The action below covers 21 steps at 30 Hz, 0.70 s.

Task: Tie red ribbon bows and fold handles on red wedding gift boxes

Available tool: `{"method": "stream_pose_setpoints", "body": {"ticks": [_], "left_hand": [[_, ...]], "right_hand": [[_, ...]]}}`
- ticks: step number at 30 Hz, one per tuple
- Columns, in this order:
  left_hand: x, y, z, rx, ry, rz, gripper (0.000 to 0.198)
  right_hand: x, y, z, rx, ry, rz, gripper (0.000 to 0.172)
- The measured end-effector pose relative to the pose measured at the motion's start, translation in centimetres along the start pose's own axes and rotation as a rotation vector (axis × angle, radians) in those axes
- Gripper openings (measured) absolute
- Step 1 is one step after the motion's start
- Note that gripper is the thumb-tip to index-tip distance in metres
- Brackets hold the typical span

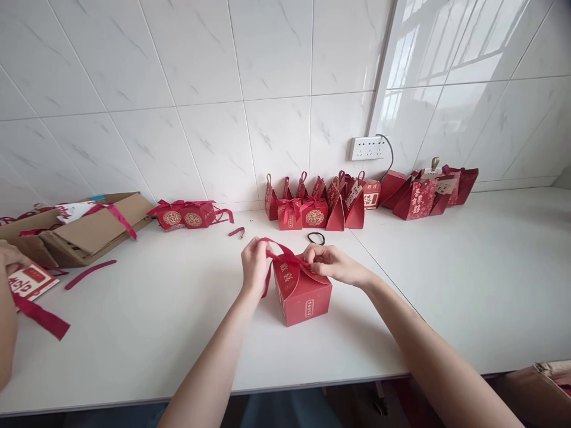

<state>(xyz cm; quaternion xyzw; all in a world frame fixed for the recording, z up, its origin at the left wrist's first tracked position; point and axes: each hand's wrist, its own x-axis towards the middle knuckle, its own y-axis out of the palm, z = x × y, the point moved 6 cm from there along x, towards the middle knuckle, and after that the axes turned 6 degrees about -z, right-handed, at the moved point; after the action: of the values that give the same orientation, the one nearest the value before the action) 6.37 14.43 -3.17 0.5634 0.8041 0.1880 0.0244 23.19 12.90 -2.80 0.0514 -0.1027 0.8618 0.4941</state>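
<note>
A red gift box (307,303) with gold print stands on the white table in front of me. Its curved top flaps are folded in, and a red ribbon (288,254) crosses over them. At the box's upper left, my left hand (255,264) pinches the ribbon, part of which loops above the fingers while another part hangs down beside the box. My right hand (330,263) is over the top right of the box, its fingers closed on the ribbon near the crossing.
Finished-looking red boxes (314,213) line the tiled wall, with more (422,199) at right. A black band (316,238) lies behind my box. An open carton (89,238) and another person's arm (5,321) are at left, near a loose ribbon strip (90,273).
</note>
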Motion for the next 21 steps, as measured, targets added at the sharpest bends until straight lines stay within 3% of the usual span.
{"method": "stream_pose_setpoints", "body": {"ticks": [3, 7, 10, 12, 16, 18, 21], "left_hand": [[0.9, -0.9, -0.1, -0.016, -0.075, -0.017, 0.025], [1.0, -0.7, -0.4, -0.054, -0.17, 0.093, 0.027], [1.0, -0.1, -1.7, -0.029, -0.177, 0.145, 0.028], [1.1, 0.8, -3.7, 0.13, -0.104, 0.191, 0.034], [1.0, 4.1, -9.8, 0.523, 0.225, 0.365, 0.046], [0.6, 5.5, -11.7, 0.545, 0.262, 0.459, 0.047], [0.2, 6.4, -13.0, 0.379, 0.209, 0.543, 0.041]], "right_hand": [[-0.2, 0.2, 0.3, -0.026, 0.016, -0.015, 0.022], [0.1, 0.6, 1.5, -0.242, -0.005, -0.072, 0.029], [0.8, 1.0, 3.1, -0.387, -0.032, -0.095, 0.027], [1.4, 1.2, 3.7, -0.288, 0.014, -0.079, 0.022], [2.4, 1.3, 5.2, 0.141, 0.029, -0.012, 0.021], [2.8, 0.9, 6.4, 0.336, -0.024, -0.019, 0.026], [3.2, 0.6, 8.6, 0.455, -0.094, -0.043, 0.028]]}}
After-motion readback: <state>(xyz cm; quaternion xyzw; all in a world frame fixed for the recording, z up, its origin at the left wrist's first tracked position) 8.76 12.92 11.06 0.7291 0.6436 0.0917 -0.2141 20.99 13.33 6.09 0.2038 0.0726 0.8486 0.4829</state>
